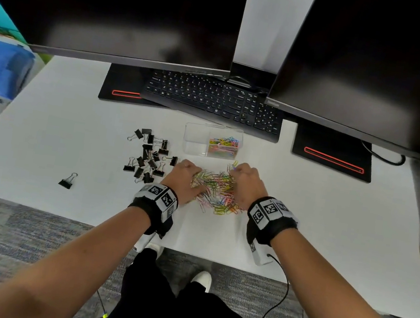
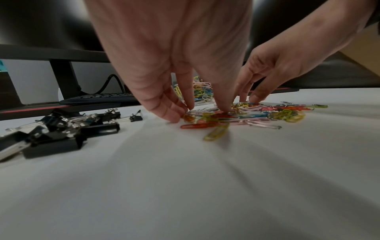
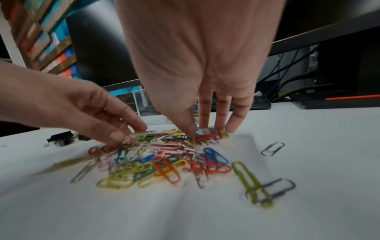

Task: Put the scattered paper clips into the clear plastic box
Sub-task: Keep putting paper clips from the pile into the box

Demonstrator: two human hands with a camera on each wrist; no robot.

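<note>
Meanwhile, left hand (image 1: 182,179) and right hand (image 1: 247,183), fingers (image 3: 236,118) curled, clamp paper clips (image 1: 216,192) just before the plastic box (image 1: 213,140); no writing legible.

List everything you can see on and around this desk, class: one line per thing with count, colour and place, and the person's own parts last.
paper clips: many, mixed colours, heaped on desk centre
clear plastic box: one, two compartments, right one holds clips, behind the heap
binder clips: many, black, left of heap; one apart, nearer left
keyboard: one, black, behind box
monitors: two, dark, at back
desk: one, white
left hand: fingers in the heap's left side
right hand: fingers in the heap's right side
</note>
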